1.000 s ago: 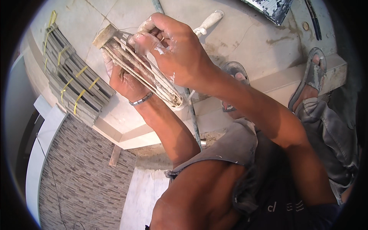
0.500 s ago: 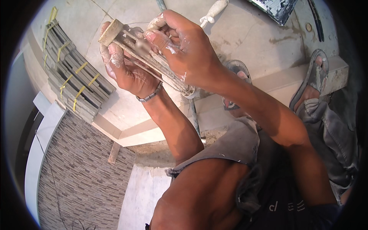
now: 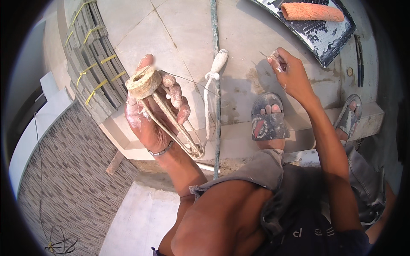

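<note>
My left hand [image 3: 147, 115] is closed around the cage of a paint roller frame [image 3: 168, 113]. The cage has a crusted, cream-coloured round end cap and thin bars. From its lower end a white-coated rod runs up to the white handle [image 3: 219, 62], which is over the floor tiles. A thin wire [image 3: 181, 79] extends from the cage near the cap toward the right. Apart from the frame, my right hand [image 3: 290, 74] pinches a thin wire-like piece whose tip pokes out past the fingers. Pale paint marks both hands.
An orange roller cover [image 3: 314, 12] lies on a paint-smeared tray [image 3: 326, 36] at the far right. Grey strips bundled with yellow ties [image 3: 96, 55] lie at the left. A greenish pipe [image 3: 214, 25] crosses the tiles. My sandalled foot [image 3: 269, 117] stands near the step edge.
My right hand has left the cage and moved right. My left hand has come nearer and tilted the cage, so the cap's round opening shows. The tray and orange cover have come further into view.
</note>
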`<state>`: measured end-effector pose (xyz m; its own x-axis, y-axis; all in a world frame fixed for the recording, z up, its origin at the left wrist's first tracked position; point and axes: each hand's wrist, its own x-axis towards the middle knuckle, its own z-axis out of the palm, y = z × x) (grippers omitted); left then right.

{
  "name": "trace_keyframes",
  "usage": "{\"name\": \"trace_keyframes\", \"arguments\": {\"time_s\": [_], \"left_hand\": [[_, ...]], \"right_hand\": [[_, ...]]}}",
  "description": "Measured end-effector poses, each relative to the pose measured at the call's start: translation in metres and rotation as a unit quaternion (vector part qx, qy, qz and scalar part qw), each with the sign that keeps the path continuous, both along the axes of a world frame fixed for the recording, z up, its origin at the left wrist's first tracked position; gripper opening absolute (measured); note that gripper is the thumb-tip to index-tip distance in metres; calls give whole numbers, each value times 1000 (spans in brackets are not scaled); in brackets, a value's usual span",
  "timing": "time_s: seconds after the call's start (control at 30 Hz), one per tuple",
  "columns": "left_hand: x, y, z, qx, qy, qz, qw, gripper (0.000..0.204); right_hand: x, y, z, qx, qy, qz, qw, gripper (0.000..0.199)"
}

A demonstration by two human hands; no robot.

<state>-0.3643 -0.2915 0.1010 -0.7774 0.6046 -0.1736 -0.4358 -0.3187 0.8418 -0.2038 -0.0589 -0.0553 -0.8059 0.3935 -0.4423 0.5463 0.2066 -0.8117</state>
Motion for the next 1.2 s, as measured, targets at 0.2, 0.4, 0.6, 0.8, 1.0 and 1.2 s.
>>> {"name": "trace_keyframes", "arguments": {"time_s": [0.2,0.4,0.6,0.8,1.0,1.2], "left_hand": [[23,-29,9,-114,94,-19,989,71],[37,-10,25,-157,158,-57,973,21],[33,-12,27,-169,139,-50,974,17],[30,-6,37,-200,195,-89,956,17],[38,-29,15,-122,129,-131,975,52],[49,-9,5,-95,145,-52,983,48]], "right_hand": [[30,-16,-43,139,-16,148,979,20],[8,-21,-3,37,47,92,994,26],[-42,-40,135,-333,384,46,860,26],[-52,-16,163,-241,427,164,856,24],[-56,2,173,-151,365,226,891,20],[-82,20,210,-135,362,261,885,22]]}}
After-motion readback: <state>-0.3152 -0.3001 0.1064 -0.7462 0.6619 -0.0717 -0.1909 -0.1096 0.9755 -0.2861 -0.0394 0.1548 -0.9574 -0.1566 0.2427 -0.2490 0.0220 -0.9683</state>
